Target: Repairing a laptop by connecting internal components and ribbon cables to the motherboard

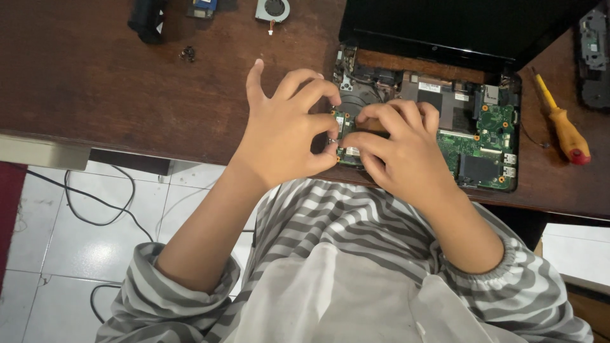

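- Both of my hands work at the near left corner of the opened black laptop base (438, 121): my left hand (283, 136) pinches fingertips on the small green circuit board (344, 127) there, gripping its edge.
- Right hand (397, 149) curls closed over the same board, fingertips pressing down beside the left.
- I judge I'm freeing or seating this board; next calls for a careful, even pull.
- Right of the laptop lies a yellow-and-red-handled screwdriver (562, 127).
- Far left on the brown wooden table (114, 89) sit loose dark screws (187, 54) and a small round cooling fan (273, 9).
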